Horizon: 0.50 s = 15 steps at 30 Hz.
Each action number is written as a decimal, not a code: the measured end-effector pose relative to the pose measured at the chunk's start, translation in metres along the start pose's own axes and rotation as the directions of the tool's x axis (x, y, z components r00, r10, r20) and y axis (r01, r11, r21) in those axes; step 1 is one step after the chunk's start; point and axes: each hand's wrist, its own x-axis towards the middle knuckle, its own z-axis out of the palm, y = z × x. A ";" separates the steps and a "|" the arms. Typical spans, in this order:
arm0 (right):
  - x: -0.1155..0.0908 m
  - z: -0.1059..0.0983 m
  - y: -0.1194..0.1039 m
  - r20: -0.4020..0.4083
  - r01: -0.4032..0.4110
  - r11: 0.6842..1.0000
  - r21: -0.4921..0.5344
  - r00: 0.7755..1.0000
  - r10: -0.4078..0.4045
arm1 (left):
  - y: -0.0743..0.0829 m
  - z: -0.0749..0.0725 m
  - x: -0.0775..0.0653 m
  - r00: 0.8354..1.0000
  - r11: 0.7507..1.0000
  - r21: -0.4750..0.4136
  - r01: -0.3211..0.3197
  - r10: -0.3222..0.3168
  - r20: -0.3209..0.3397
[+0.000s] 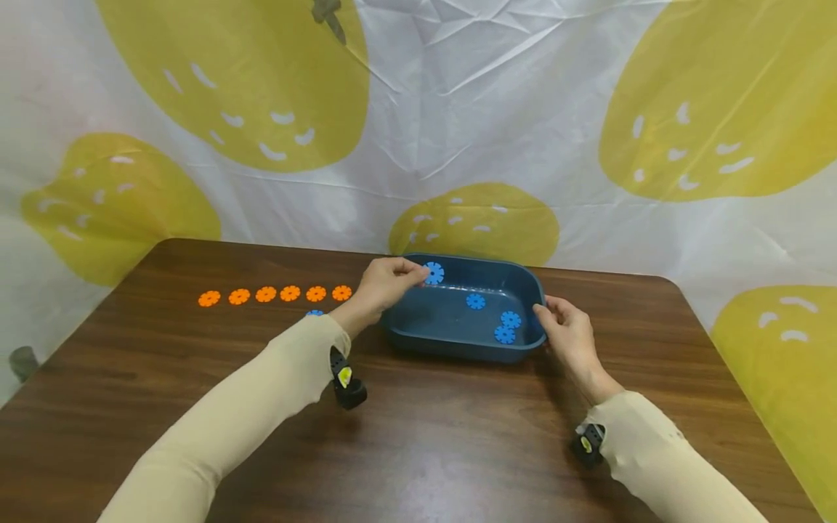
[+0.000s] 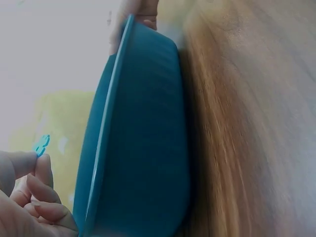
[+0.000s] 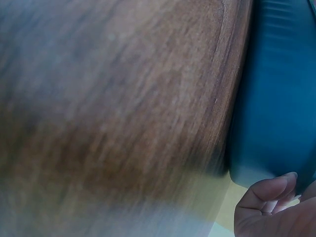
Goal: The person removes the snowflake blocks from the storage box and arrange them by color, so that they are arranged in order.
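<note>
My left hand (image 1: pixel 384 288) pinches a blue notched disc (image 1: pixel 434 273) between thumb and fingertips, held up over the left part of a dark blue rectangular basin (image 1: pixel 451 350). In the left wrist view the same disc appears nearly edge-on, above the basin's rim. Three more blue discs lie on the basin floor: one near the middle (image 1: pixel 476 301), and a pair (image 1: pixel 505 335) overlapping toward the right. At the basin's right end, my right hand (image 1: pixel 572 340) grips the rim, thumb on the near side. The right wrist view has the thumb against the basin's outer wall.
On the brown wooden table (image 1: pixel 431 443), several orange notched discs (image 1: pixel 265 294) form a row left of the basin. Another blue disc (image 1: pixel 314 313) is partly hidden behind the left forearm. A white cloth with yellow fruit prints (image 1: pixel 484 145) hangs right behind the table's back edge.
</note>
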 end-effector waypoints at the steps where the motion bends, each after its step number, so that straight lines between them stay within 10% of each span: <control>1: 0.000 0.000 0.000 0.001 0.002 1.000 0.002 1.000 -0.002 | -0.002 -0.005 -0.002 1.000 1.000 -0.013 -0.002 0.002 -0.004; 15: -0.001 -0.002 0.000 0.004 0.003 1.000 0.004 1.000 -0.003 | -0.033 -0.063 -0.023 0.994 0.995 -0.033 0.094 -0.096 -0.043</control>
